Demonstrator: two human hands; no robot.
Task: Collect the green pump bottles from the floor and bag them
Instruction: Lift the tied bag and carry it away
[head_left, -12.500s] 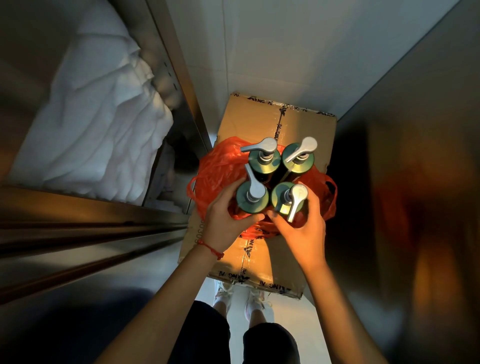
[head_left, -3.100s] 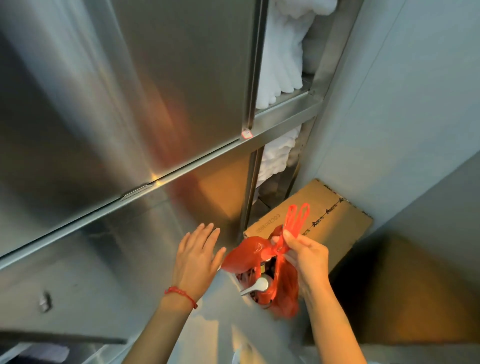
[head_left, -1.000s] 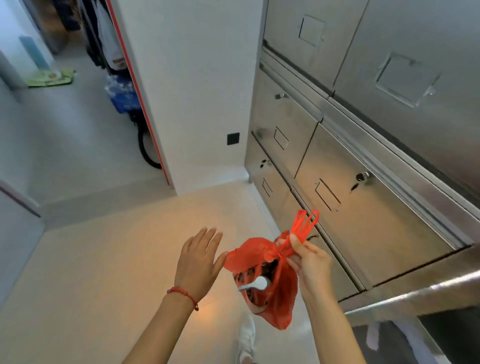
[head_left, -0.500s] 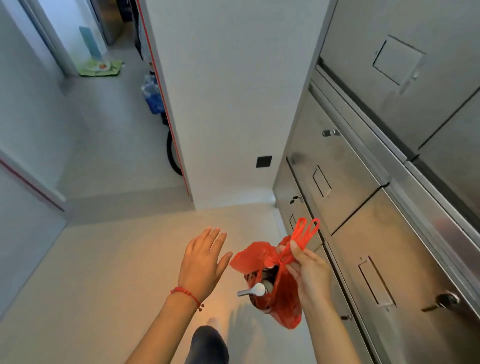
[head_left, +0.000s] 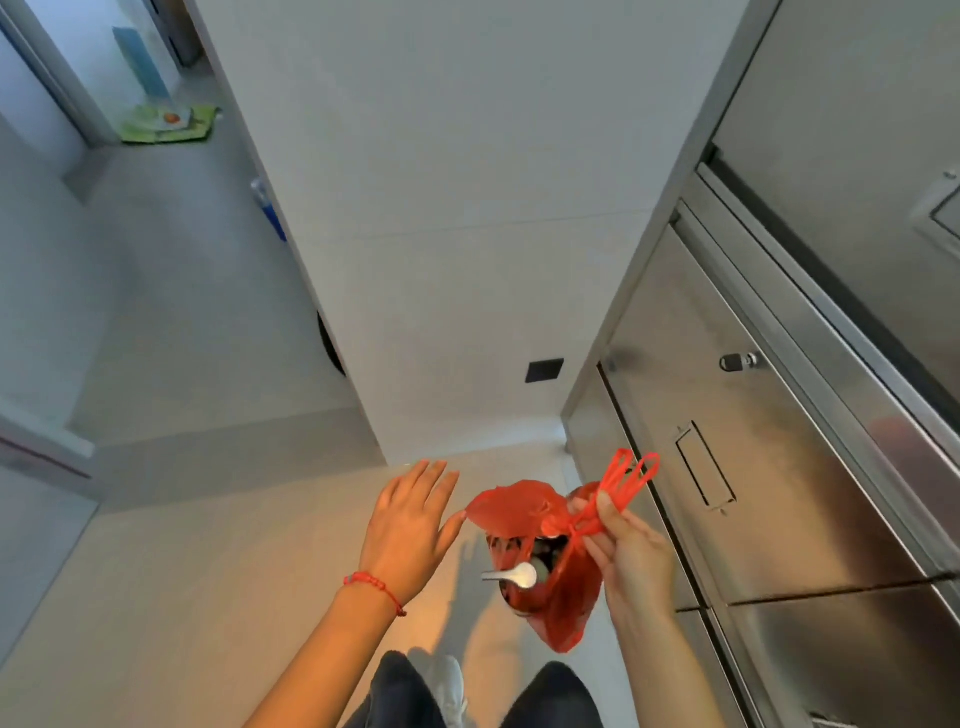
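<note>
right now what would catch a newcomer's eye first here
The red plastic bag hanging low in the middle, its handles pinched by the right hand, a silver pump head poking out. The left hand hovers open beside it, with steel cabinets lining the right.

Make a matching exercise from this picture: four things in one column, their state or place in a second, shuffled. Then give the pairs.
Things:
1. red plastic bag
2. left hand
3. silver pump nozzle
4. green mat

States or places:
A. on the floor far down the corridor
B. hanging from the right hand by its handles
C. open, fingers straight
D. poking out of the bag's mouth

Pairs: 1-B, 2-C, 3-D, 4-A
</note>
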